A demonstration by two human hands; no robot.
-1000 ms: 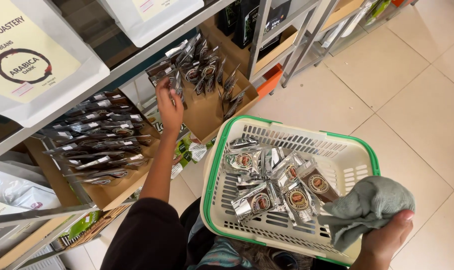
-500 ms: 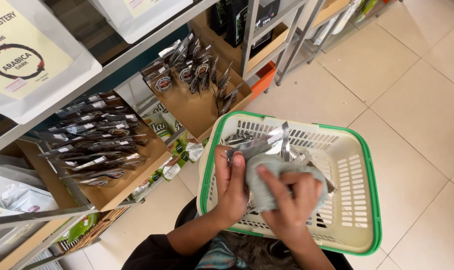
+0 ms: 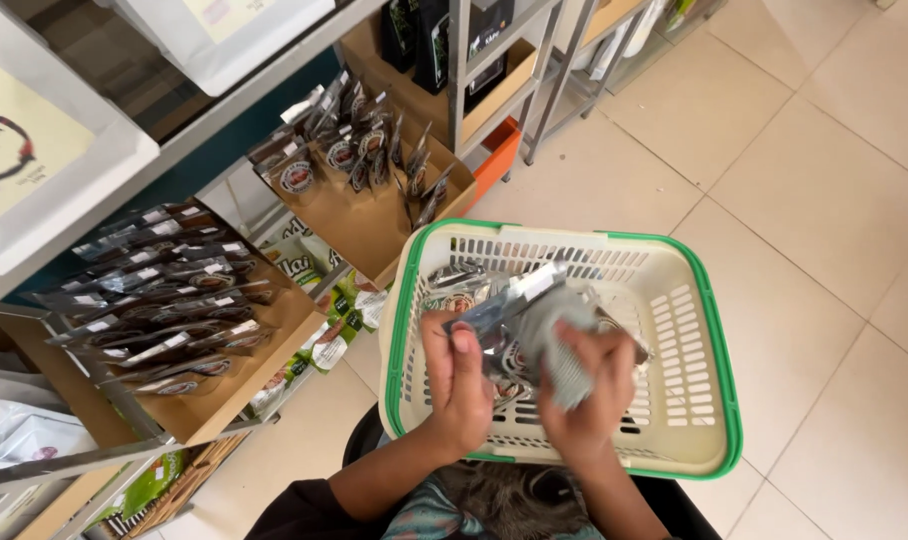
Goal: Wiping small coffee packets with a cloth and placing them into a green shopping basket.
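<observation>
Silver foil pouch (image 3: pixel 504 300) sits pinched in the left hand (image 3: pixel 459 385) above the cream basket with the green rim (image 3: pixel 719 360), fingers curled shut on its edge. A second ago that hand was up at the cardboard shelf tray (image 3: pixel 364 215); now both hands meet over the basket. The right hand (image 3: pixel 584 385) presses a grey-green cloth (image 3: pixel 559 335) against the pouch, fingers closed round it, apparently wiping.

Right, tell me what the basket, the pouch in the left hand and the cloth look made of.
Basket: moulded plastic, cream with green rim, slotted walls. Pouch in the left hand: likely metallised foil, judging by its silvery glare. Cloth in the right hand: soft grey fabric, apparently ribbed; blur hides the weave.
</observation>
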